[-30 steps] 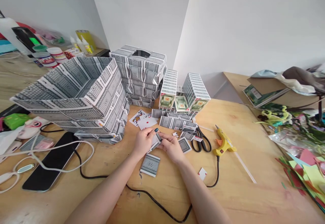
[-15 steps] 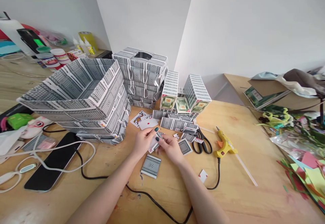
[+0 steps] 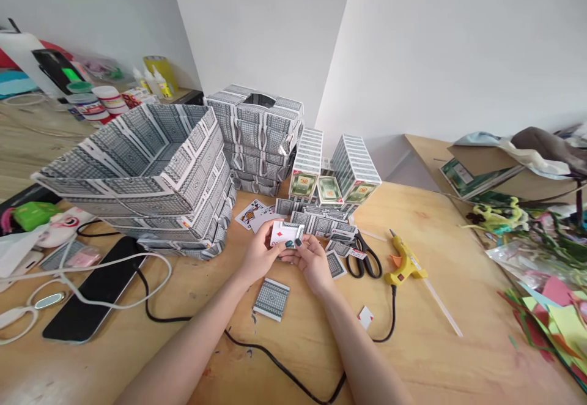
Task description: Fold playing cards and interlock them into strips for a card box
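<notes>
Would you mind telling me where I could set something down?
Bare wood lies between glue gun and cardboard box, and between glue stick and coloured paper, barring a green scrap. Crowded: around the loose cards, scissors and phone.

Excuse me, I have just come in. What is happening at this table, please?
A person's left hand and right hand together hold a playing card with a red diamond showing and a folded edge. Between the forearms, another card lies patterned side up on the table. To the right are scissors and a yellow glue gun; an open patterned container stands at the left.
</notes>
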The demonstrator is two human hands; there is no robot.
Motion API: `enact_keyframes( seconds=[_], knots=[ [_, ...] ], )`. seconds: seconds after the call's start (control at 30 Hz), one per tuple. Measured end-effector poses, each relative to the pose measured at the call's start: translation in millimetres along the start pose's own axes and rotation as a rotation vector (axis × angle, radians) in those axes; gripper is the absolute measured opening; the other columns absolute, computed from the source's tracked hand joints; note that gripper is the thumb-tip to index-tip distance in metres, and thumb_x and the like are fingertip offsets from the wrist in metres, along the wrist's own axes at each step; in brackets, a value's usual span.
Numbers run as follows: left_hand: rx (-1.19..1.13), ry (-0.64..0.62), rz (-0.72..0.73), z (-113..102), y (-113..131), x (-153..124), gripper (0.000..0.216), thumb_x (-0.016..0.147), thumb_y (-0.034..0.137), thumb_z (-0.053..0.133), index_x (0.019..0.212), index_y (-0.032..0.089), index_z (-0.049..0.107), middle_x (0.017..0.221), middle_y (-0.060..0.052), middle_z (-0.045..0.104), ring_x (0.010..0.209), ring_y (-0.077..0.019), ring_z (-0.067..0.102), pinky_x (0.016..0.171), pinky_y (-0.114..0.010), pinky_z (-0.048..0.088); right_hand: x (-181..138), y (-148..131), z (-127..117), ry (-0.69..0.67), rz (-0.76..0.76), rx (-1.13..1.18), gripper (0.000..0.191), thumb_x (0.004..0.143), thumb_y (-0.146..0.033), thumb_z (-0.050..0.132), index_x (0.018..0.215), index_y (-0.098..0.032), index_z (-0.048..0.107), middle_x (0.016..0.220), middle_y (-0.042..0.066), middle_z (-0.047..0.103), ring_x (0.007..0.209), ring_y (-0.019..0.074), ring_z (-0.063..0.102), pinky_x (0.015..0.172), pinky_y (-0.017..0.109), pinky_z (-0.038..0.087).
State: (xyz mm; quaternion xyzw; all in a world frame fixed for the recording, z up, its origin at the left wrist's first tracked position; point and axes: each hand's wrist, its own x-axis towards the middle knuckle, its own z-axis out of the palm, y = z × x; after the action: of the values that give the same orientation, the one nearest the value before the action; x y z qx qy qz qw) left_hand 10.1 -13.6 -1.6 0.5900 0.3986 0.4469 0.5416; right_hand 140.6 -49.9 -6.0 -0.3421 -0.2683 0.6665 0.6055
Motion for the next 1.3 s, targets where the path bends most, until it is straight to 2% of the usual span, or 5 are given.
enact_keyframes(
  seconds=[0.27, 0.53, 0.67, 1.0, 1.3],
  knots=[
    [0.133, 0.052, -0.033, -5.1, -2.4, 2.4, 0.02, 0.074, 0.03, 0.056, 0.084, 0.014, 0.06, 0.075, -0.003, 0.063, 0.069, -0.0155, 0.058, 0.062, -0.025, 0.047, -2.1, 5.3, 4.4, 0.014, -0.076, -0.248, 0.02, 0.076, -0.036, 0.058, 0.075, -0.021, 0.044, 0.062, -0.004, 0.055, 0.048, 0.0107, 0.054, 0.044, 0.023, 0.046],
    [0.126, -0.006, 0.006, -6.3, 3.0, -0.4, 0.04, 0.077, 0.029, 0.052, 0.115, 0.018, 0.054, 0.107, -0.007, 0.061, 0.091, -0.0187, 0.057, 0.076, -0.027, 0.047, -3.1, -0.2, 5.2, 0.15, -0.15, -0.482, 0.031, 0.079, -0.039, 0.052, 0.103, -0.02, 0.052, 0.056, -0.005, 0.048, 0.037, 0.0073, 0.042, 0.034, 0.019, 0.036],
    [-0.018, 0.037, -0.096, -5.4, 4.1, 1.2, 0.054, 0.072, 0.03, 0.059, 0.123, 0.018, 0.047, 0.083, -0.004, 0.065, 0.069, -0.0151, 0.058, 0.06, -0.024, 0.047, -3.4, -0.9, 5.9, 0.14, -0.102, -0.441, 0.025, 0.078, -0.04, 0.053, 0.085, -0.016, 0.054, 0.046, -0.007, 0.045, 0.031, 0.0045, 0.034, 0.028, 0.015, 0.025],
    [-0.407, -0.098, -0.253, -6.7, -0.9, 4.2, 0.027, 0.067, 0.032, 0.065, 0.087, 0.013, 0.068, 0.083, -0.006, 0.065, 0.075, -0.0155, 0.056, 0.07, -0.028, 0.044, -2.9, 0.1, -0.6, 0.083, -0.083, -0.182, 0.024, 0.073, -0.038, 0.061, 0.074, -0.018, 0.048, 0.053, -0.005, 0.055, 0.035, 0.0086, 0.05, 0.034, 0.019, 0.041],
    [-0.185, -0.029, -0.232, -7.9, 8.4, 4.0, 0.024, 0.069, 0.037, 0.061, 0.069, 0.013, 0.058, 0.064, 0.001, 0.057, 0.059, -0.0117, 0.051, 0.057, -0.023, 0.043, -8.0, -1.0, 4.8, 0.055, -0.076, -0.394, 0.024, 0.077, -0.041, 0.054, 0.073, -0.019, 0.045, 0.048, -0.006, 0.053, 0.03, 0.0074, 0.045, 0.028, 0.016, 0.031]
  ],
)
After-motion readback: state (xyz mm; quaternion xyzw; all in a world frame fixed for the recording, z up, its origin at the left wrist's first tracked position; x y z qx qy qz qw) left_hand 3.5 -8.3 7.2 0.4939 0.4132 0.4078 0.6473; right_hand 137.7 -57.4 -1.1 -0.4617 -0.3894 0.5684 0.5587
